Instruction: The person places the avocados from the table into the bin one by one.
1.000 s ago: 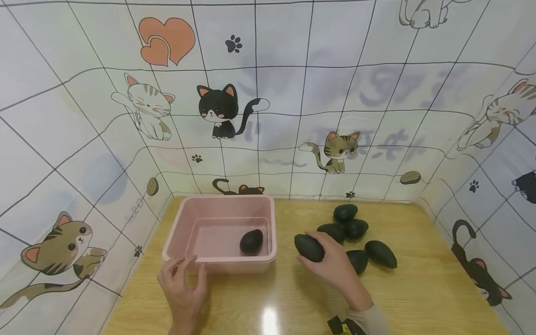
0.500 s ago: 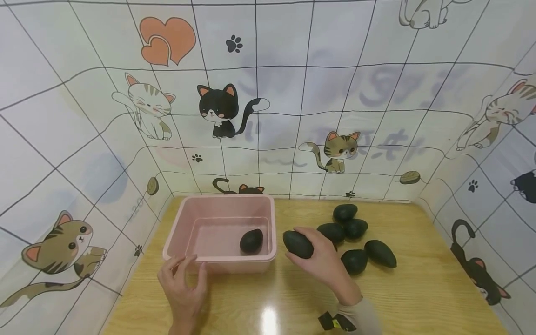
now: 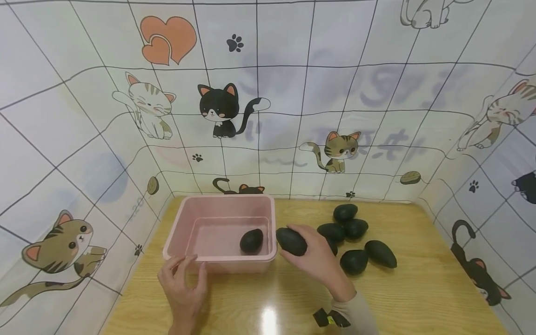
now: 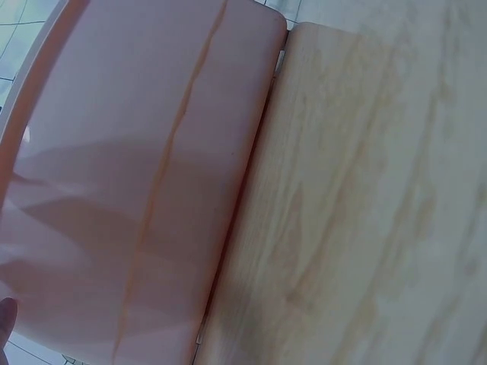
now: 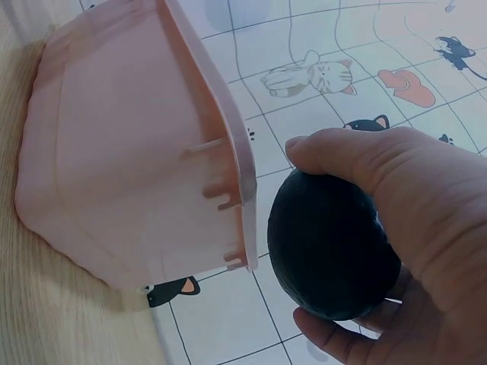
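My right hand (image 3: 314,256) holds a dark green avocado (image 3: 291,241) just off the right wall of a pink plastic bin (image 3: 222,266). In the right wrist view, thumb and fingers wrap around this avocado (image 5: 329,243), level with the bin's rim (image 5: 245,160). Inside the bin a single avocado (image 3: 251,241) lies near the right front corner. My left hand (image 3: 184,286) grips the bin's front rim at its left end, fingers over the edge and thumb at the outer wall. In the left wrist view, only a fingertip (image 4: 7,318) shows by the bin's wall (image 4: 114,190).
Several more avocados, among them one at the front (image 3: 354,262) and one to the right (image 3: 380,253), lie loosely grouped on the wooden table (image 3: 427,298), right of my hand. A cat-print sheet (image 3: 284,93) with grid lines encloses the table at the back and sides.
My right hand has carried its avocado leftward and slightly up, from near the loose group to beside the bin's right wall. The left hand and bin have stayed put.
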Tool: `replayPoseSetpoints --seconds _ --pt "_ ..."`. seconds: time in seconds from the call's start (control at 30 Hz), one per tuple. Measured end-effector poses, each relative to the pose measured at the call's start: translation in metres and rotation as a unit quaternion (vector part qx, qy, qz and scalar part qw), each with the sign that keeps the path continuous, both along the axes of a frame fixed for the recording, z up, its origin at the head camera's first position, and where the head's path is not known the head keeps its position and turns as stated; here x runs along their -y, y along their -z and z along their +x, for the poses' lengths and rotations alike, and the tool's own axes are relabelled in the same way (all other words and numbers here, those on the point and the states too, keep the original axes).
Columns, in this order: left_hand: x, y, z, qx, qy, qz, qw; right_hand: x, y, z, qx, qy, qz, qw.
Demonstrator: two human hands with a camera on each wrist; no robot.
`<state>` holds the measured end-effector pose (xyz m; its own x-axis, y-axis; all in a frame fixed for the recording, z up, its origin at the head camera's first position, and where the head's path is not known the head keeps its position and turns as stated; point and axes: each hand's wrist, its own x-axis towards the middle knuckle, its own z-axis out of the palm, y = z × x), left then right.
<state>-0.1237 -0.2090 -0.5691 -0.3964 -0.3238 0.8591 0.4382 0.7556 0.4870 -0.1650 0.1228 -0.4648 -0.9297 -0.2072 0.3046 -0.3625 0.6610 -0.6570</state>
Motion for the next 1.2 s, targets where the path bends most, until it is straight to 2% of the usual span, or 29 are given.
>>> replayPoseSetpoints --seconds 0.47,0.8,1.2 --pt "-0.001 -0.001 0.0 -0.013 -0.002 0.0 0.9999 0.013 -0.006 -0.004 -0.004 -0.04 -0.03 0.999" --pt "-0.001 -0.002 -0.001 -0.02 -0.006 -0.008 0.9997 0.024 -0.009 -0.003 0.01 -0.045 -0.032 0.998" --pt "-0.001 -0.002 -0.001 -0.015 -0.004 -0.005 0.9999 0.037 -0.009 -0.006 -0.004 -0.057 -0.036 0.998"
